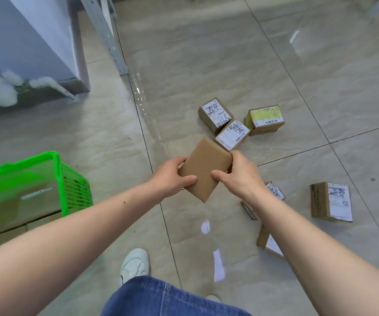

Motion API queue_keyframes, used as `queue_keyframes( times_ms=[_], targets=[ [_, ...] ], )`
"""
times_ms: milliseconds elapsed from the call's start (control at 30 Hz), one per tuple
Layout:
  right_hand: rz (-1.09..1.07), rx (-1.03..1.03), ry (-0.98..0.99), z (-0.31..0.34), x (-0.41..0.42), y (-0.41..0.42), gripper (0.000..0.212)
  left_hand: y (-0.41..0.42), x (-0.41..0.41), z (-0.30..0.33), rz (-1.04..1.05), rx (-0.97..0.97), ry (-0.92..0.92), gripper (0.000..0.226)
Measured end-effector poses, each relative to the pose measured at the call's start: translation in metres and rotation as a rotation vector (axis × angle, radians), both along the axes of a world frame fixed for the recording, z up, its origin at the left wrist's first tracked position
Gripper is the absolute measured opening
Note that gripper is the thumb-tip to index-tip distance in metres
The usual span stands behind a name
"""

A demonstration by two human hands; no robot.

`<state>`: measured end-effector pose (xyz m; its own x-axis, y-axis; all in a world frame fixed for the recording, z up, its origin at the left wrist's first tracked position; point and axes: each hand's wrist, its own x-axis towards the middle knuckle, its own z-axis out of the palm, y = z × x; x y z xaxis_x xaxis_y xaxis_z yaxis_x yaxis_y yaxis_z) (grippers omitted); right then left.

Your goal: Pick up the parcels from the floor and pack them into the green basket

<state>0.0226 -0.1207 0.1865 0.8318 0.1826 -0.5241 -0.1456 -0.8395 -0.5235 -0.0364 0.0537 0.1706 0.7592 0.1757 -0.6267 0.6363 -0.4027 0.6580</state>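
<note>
Standing over glossy tiled floor (206, 65); left grip (172, 179) and right grip (236, 176) both pinching plain parcel (204, 169); green basket (56, 179) leftward, labelled parcels (231, 135) just beyond.

No text can be read with certainty. Beyond the plain brown parcel (205, 168), which bears no label on its visible face, two parcels (215, 115) (233, 134) carry white shipping labels with black handwritten scrawl and barcodes, all illegible. Beyond it to the right, the yellow-topped parcel (266, 119) has a barcode strip. Right of it, nearer the person, a labelled parcel (331, 201) shows blurred print.
</note>
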Motion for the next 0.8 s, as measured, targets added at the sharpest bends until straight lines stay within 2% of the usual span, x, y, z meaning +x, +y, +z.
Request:
queue_keyframes(
  times_ms=[100,300,367,500,567,633,733,800],
  targets=[
    [-0.006,0.050,-0.015,0.067,-0.001,0.006,0.066,0.003,-0.009,0.060,0.106,-0.034,-0.018,0.057],
    [0.046,0.159,0.067,0.189,-0.018,0.023,0.066,0.016,-0.042,0.174,0.298,-0.111,-0.049,0.054],
    [0.096,0.171,0.080,0.221,-0.027,0.037,0.072,0.024,-0.056,0.204,0.341,-0.116,-0.060,0.050],
    [0.160,0.194,0.056,0.272,-0.052,0.071,0.090,0.050,-0.089,0.251,0.431,-0.123,-0.087,0.066],
    [0.164,0.211,0.048,0.294,-0.067,0.092,0.097,0.067,-0.110,0.271,0.483,-0.150,-0.100,0.060],
    [0.169,0.216,0.055,0.311,-0.085,0.116,0.092,0.087,-0.132,0.288,0.520,-0.175,-0.111,0.050],
    [0.237,0.221,0.045,0.329,-0.118,0.161,0.066,0.128,-0.169,0.307,0.584,-0.170,-0.122,0.046],
    [0.271,0.247,0.057,0.337,-0.146,0.199,0.063,0.162,-0.199,0.318,0.622,-0.153,-0.126,0.044]
  ],
)
